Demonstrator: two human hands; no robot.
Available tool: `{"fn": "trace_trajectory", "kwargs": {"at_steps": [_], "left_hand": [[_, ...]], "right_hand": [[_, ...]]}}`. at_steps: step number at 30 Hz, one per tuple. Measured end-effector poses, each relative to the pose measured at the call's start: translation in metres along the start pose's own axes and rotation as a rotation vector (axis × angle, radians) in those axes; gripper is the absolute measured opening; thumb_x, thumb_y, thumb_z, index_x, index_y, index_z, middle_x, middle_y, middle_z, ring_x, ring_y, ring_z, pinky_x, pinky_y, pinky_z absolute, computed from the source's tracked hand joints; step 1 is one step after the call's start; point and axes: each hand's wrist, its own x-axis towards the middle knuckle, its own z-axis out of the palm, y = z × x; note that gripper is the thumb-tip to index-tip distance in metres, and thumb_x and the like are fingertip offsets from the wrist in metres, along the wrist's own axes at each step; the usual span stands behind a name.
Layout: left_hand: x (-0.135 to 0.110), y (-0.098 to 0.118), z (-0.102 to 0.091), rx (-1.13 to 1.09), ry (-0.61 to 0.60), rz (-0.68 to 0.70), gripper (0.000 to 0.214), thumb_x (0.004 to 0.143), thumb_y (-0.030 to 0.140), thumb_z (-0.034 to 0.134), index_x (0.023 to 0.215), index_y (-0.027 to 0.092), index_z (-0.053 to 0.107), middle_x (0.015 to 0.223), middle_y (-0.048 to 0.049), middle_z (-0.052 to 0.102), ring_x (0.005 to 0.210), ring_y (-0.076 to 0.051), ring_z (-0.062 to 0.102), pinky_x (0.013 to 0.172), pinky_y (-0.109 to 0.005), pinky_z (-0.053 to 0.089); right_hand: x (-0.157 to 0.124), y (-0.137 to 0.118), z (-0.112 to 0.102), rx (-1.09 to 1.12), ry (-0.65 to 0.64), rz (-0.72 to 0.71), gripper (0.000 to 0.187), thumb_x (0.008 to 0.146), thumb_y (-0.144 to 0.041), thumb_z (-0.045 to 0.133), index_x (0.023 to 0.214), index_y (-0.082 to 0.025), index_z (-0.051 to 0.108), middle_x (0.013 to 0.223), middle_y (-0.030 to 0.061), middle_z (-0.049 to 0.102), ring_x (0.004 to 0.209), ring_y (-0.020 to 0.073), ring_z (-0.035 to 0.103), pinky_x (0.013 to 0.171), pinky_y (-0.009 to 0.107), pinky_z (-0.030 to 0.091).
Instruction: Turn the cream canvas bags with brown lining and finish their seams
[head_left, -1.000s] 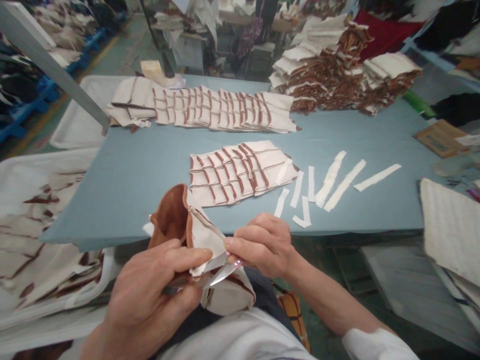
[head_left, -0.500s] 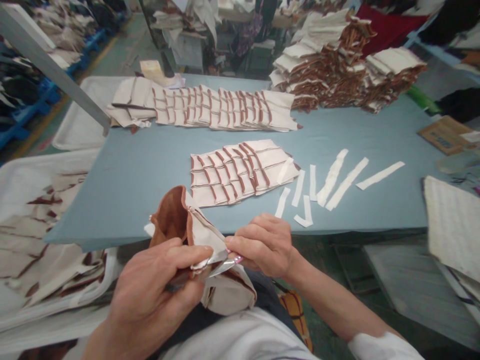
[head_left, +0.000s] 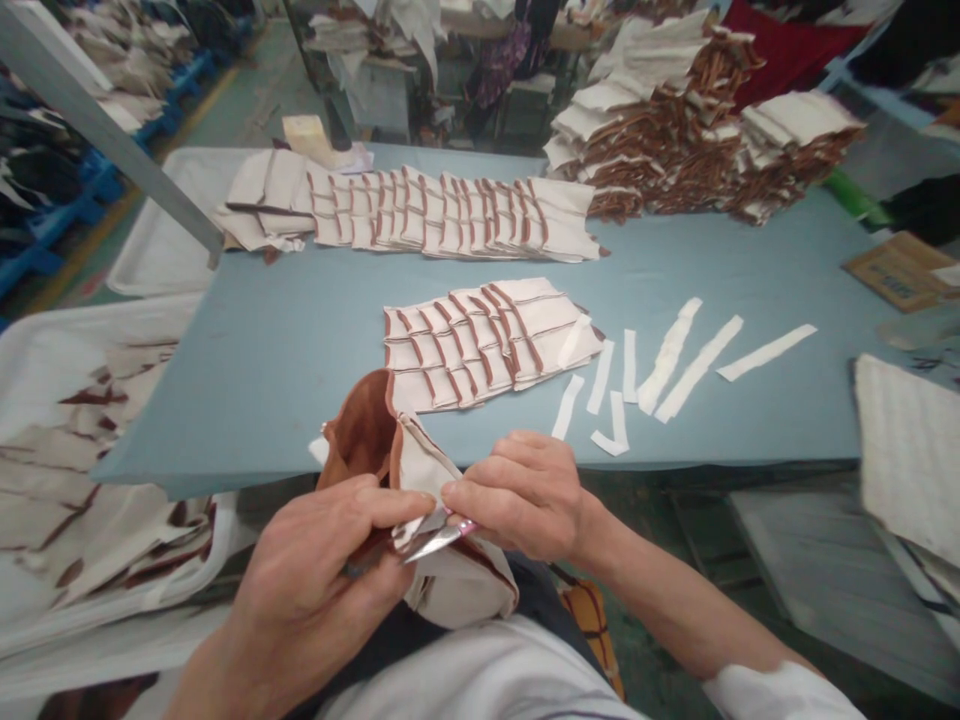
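Observation:
My left hand (head_left: 315, 585) pinches a folded cream and brown fabric piece (head_left: 420, 480) over my lap, thumb and fingers closed on its edge. My right hand (head_left: 521, 495) is closed round small pink-handled thread snips (head_left: 439, 538), whose metal blades lie against the fabric edge right at my left fingertips. The two hands nearly touch. On the blue table (head_left: 300, 340) just beyond lies a fanned row of cream pieces with brown trim (head_left: 487, 340).
Cut cream strips (head_left: 667, 360) lie to the right of the row. A longer fanned row (head_left: 435, 215) and tall stacks (head_left: 675, 120) sit at the table's far side. White trays with fabric (head_left: 75, 450) stand to my left, and a cream pile (head_left: 907, 450) to the right.
Both hands and the fabric have shifted slightly to the right and drawn closer together. The snips' blades have moved in tighter against the fabric edge.

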Motion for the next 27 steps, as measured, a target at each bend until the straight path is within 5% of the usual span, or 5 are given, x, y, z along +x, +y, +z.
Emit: {"fn": "trace_trajectory", "kwargs": {"at_steps": [9,22,27], "left_hand": [[-0.011,-0.009,0.005,-0.037,-0.007,0.017,0.03,0.105,0.01,0.06,0.117,0.033,0.076,0.083,0.0046,0.085,0.056,-0.016,0.072,0.059,-0.026,0.055],[-0.008,-0.01,0.001,0.089,-0.069,0.013,0.026,0.104,0.016,0.061,0.112,0.033,0.08,0.081,0.004,0.086,0.054,-0.015,0.073,0.059,-0.024,0.059],[-0.008,-0.012,0.003,0.012,0.005,0.012,0.023,0.107,0.017,0.064,0.117,0.036,0.073,0.081,0.0076,0.084,0.053,-0.013,0.07,0.058,-0.023,0.056]], "right_hand": [[-0.003,0.001,-0.004,0.028,0.006,0.007,0.035,0.125,-0.024,0.048,0.11,-0.014,0.078,0.082,0.0019,0.08,0.064,0.0143,0.054,0.06,0.035,0.037],[-0.016,0.009,-0.011,-0.04,-0.037,0.01,0.013,0.116,-0.028,0.072,0.111,-0.018,0.079,0.085,0.0008,0.078,0.065,0.0128,0.055,0.063,0.034,0.037],[-0.017,0.012,-0.007,-0.025,-0.006,0.022,0.018,0.12,-0.028,0.064,0.111,-0.018,0.077,0.083,0.0003,0.077,0.063,0.0126,0.054,0.062,0.034,0.035]]}}
